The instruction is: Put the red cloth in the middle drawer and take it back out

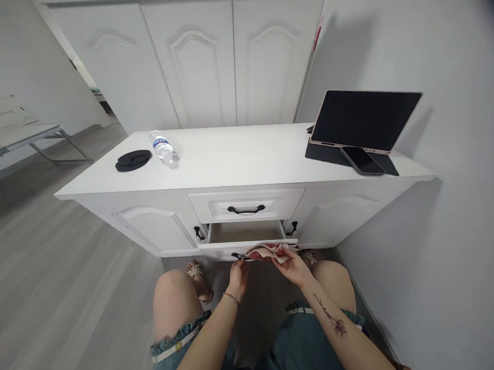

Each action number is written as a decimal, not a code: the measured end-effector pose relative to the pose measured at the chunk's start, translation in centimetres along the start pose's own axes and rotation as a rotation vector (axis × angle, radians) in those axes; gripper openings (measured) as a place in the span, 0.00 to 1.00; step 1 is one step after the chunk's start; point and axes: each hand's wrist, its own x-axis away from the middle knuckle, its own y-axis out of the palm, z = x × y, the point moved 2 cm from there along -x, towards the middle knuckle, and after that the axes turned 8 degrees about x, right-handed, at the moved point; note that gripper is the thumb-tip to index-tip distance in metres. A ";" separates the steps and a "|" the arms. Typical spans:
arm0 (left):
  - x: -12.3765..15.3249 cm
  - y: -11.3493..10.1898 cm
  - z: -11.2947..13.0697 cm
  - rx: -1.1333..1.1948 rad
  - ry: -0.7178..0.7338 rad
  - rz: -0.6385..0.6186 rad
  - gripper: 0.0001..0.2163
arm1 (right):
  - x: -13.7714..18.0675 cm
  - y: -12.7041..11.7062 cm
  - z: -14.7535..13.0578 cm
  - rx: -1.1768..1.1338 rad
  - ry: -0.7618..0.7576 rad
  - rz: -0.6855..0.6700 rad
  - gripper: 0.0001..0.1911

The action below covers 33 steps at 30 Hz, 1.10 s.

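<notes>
A crumpled red-and-pale cloth [267, 252] is held in front of an open drawer [247, 243] of the white cabinet. My right hand [291, 267] is closed on its right part, with the thumb on top and the fingers underneath. At its left corner, my left hand [237, 278] pinches the edge, close to the drawer's black handle [236, 256]. The cloth covers part of the drawer front. Some fingertips are hidden under the fabric. The visible drawer inside shows a bare bottom with a few tiny specks.
Above is a shut drawer with a black handle [246, 210]. On the white top [237, 158] are black round pads [133, 160], a clear bottle [162, 147], a tablet [365, 121] and a phone [362, 161]. A wall [461, 240] stands right; my knees flank the drawer.
</notes>
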 end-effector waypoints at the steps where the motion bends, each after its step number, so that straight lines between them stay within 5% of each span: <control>1: -0.2 0.1 0.0 -0.001 -0.013 0.005 0.06 | 0.1 -0.3 -0.6 0.003 -0.002 -0.008 0.05; 8: -1.0 0.4 0.3 -0.066 -0.075 0.035 0.08 | 1.2 -2.4 -3.7 0.041 -0.070 0.038 0.05; 17: -1.2 0.3 0.8 -0.201 -0.069 0.035 0.06 | 0.3 -4.8 -4.1 0.215 -0.268 0.203 0.05; 24: -1.4 0.1 0.7 -0.207 -0.053 0.022 0.11 | -0.5 -4.1 -2.8 0.855 -0.751 0.488 0.16; 33: -1.4 0.2 0.6 -0.173 -0.015 -0.008 0.20 | -1.9 -0.6 1.5 1.723 -0.789 0.347 0.21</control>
